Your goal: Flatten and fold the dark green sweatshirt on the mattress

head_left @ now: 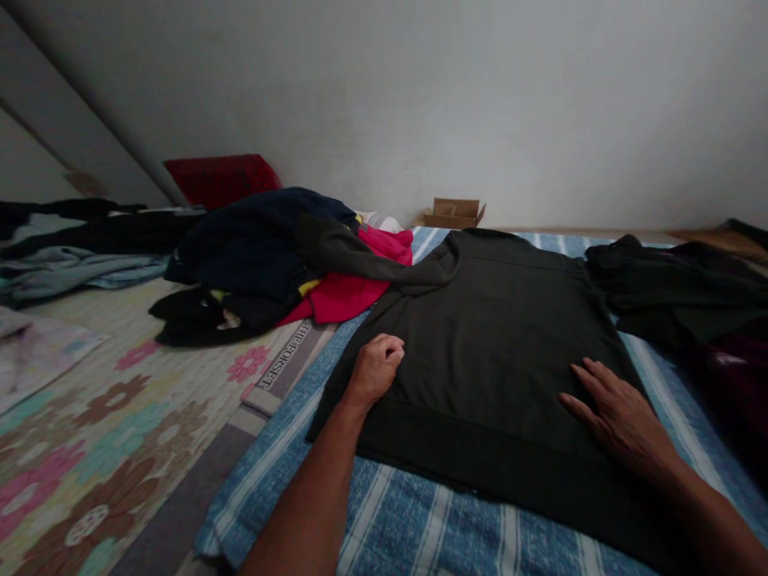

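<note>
a dark long-sleeved top (498,344) lies flat on a blue striped cloth (378,512), apparently so its fabric stays smooth. the left hand (375,374), fingers (391,352) curled in, rests near the top's left edge (whether they pinch fabric, i cannot tell). the right hand (621,408) lies on the opposite side, fingers spread, probably steadying it. one sleeve (348,250) reaches over heaped clothes (252,240), likely because they crowd that side.

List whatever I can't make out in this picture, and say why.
All in the head view:
- Left hand: curled fingers hide whether any fabric is pinched.
- Dark garment: its underside is hidden against the blue striped cloth.
- Cardboard box: its front wall hides the bottom.
- Dark clothes: cut off by the right edge.
</note>
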Motion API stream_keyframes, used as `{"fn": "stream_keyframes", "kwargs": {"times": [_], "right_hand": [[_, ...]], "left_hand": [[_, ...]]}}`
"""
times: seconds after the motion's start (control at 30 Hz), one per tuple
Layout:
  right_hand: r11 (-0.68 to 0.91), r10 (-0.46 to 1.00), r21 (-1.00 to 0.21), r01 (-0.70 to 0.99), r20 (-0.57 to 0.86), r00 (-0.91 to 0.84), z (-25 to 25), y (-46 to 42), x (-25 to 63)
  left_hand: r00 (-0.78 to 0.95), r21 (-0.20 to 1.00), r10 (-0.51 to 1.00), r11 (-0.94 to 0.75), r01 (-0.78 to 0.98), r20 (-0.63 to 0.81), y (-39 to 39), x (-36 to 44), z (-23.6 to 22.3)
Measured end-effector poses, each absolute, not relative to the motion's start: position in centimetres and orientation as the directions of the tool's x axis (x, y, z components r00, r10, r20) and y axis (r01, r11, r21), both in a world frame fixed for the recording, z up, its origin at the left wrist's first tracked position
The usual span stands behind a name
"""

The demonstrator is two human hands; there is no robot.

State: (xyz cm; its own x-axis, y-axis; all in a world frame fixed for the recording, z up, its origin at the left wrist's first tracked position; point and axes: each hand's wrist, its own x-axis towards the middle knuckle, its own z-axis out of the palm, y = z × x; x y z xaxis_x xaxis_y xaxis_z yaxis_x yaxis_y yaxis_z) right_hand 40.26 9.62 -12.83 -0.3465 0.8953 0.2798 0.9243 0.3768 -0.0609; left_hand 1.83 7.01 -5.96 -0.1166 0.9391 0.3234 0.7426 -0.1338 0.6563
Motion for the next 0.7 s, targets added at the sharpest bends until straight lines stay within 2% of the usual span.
{"fn": "stream_keyframes", "kwargs": {"times": [0.23, 0.47, 0.7], "right_hand": [[0.371, 0.899, -0.071, 0.926, 0.276, -0.339, -12.7, 9.6, 40.2], [0.386, 0.893, -0.072, 0.92, 0.28, -0.353, -12.8, 9.6, 40.3], [0.398, 0.883, -0.062, 0.915, 0.294, -0.365, -12.7, 9.6, 40.3]], "left_hand": [[-0.138, 0.648, 0.937, -0.11, 0.754, 0.32, 7.0, 2.3, -6.1], [-0.163, 0.54, 0.94, -0.027, 0.841, 0.3, 7.4, 3.0, -6.7], [-0.188, 0.589, 0.938, -0.021, 0.808, 0.291, 7.7, 2.4, -6.7]]}}
